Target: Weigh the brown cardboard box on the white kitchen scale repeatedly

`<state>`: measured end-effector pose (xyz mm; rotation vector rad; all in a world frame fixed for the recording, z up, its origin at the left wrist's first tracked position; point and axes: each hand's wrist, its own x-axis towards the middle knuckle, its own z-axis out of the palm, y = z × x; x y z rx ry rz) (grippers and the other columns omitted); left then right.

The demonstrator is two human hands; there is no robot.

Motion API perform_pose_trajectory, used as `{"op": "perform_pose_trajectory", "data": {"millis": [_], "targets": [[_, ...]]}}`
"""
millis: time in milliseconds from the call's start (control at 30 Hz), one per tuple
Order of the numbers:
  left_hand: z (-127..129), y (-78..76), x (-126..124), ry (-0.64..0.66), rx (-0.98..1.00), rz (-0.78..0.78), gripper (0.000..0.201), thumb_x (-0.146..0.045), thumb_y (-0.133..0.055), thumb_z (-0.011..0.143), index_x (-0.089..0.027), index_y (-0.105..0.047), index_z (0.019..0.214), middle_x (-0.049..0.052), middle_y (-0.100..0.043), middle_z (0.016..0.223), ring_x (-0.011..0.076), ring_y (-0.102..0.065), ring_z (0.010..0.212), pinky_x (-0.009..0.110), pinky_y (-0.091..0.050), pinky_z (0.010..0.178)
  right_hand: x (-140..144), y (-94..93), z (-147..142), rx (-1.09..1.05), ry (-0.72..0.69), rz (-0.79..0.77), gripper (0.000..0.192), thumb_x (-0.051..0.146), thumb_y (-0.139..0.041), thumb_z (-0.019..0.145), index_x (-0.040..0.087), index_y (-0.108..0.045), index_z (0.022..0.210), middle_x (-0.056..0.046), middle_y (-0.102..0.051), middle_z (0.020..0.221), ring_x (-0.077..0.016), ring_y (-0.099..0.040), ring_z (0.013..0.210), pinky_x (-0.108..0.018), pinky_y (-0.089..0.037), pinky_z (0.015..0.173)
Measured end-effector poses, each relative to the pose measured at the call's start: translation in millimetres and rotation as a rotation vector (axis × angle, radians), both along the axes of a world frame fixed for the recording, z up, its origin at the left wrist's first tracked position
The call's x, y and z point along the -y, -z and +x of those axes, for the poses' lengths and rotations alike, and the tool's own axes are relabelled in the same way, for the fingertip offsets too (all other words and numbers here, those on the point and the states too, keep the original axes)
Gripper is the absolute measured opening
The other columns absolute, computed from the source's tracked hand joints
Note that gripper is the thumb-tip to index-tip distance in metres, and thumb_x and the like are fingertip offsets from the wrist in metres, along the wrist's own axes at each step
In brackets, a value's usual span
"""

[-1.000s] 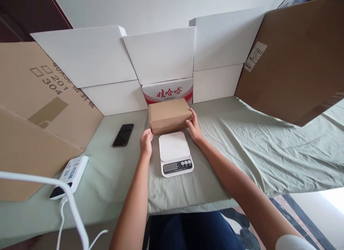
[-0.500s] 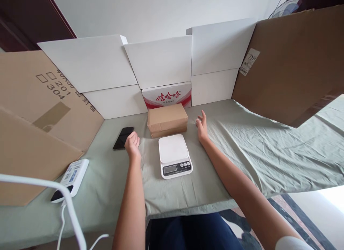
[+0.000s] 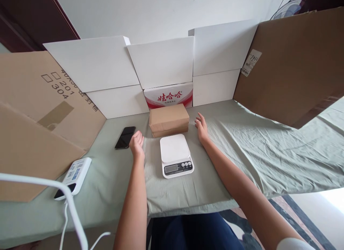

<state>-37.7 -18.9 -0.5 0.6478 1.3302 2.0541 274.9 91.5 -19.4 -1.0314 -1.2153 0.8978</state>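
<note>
Left hand (image 3: 137, 144) loosely curled, can't tell if fully closed; right hand (image 3: 201, 128) half spread, free. Brown box (image 3: 169, 119) sits between hands on the desk (image 3: 193, 192), touching neither, with kitchen scale (image 3: 175, 149) bodyward of it. Phone (image 3: 124, 138) just outside left hand.

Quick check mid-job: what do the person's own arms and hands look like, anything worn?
Both the left hand and right hand are gloveless, with no watch or bracelet visible. The forearms are bare. A plain white sleeve shows on the right arm; any left sleeve is out of frame.
</note>
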Motion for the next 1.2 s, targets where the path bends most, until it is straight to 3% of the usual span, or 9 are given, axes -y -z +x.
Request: {"op": "perform_pose_trajectory", "data": {"millis": [400,600,833,1067,1200], "targets": [[2,2.9,-1,0.030,-0.010,0.042,0.040,-0.033,-0.052,0.086,-0.011,-0.072,0.113,0.025,-0.064,0.139,0.0302,-0.060,0.134,0.044,-0.047,0.112,8,-8.1,0,0.038,-0.038,0.003,0.055,0.052,-0.049,0.091,0.034,-0.056,0.143,-0.005,-0.058,0.146,-0.0277,-0.056,0.134,-0.050,-0.045,0.115],[3,4.0,-2,0.045,-0.024,0.035,0.039,-0.032,-0.052,0.085,-0.015,-0.074,0.113,0.019,-0.068,0.136,0.0284,-0.061,0.133,0.045,-0.046,0.113,9,-7.8,-1,0.071,-0.036,0.026,0.055,0.053,-0.049,0.091,0.034,-0.057,0.142,-0.005,-0.058,0.146,-0.0286,-0.054,0.136,-0.052,-0.044,0.116],[8,3.0,-2,0.090,-0.029,0.028,0.043,-0.032,-0.056,0.082,-0.013,-0.073,0.117,0.022,-0.065,0.138,0.0313,-0.059,0.135,0.048,-0.044,0.115,12,-9.2,-2,0.138,-0.054,0.047,0.054,0.048,-0.050,0.093,0.031,-0.056,0.143,-0.008,-0.059,0.147,-0.0281,-0.056,0.134,-0.051,-0.042,0.115],[21,9.2,-10,0.232,-0.055,-0.041,0.039,-0.028,-0.063,0.081,-0.013,-0.074,0.115,0.019,-0.068,0.135,0.0320,-0.059,0.135,0.051,-0.040,0.118,22,-13.4,-13,0.069,-0.313,0.078,0.060,0.054,-0.051,0.094,0.035,-0.047,0.150,-0.004,-0.059,0.149,-0.0270,-0.055,0.136,-0.050,-0.047,0.113],[24,15.7,-15,0.244,-0.096,-0.052,0.036,-0.022,-0.067,0.080,-0.015,-0.074,0.115,0.018,-0.069,0.133,0.0323,-0.059,0.135,0.052,-0.039,0.119,29,-20.0,-19,0.106,-0.319,0.097,0.063,0.049,-0.056,0.092,0.032,-0.046,0.152,-0.005,-0.055,0.153,-0.0288,-0.055,0.136,-0.051,-0.043,0.116]]}}
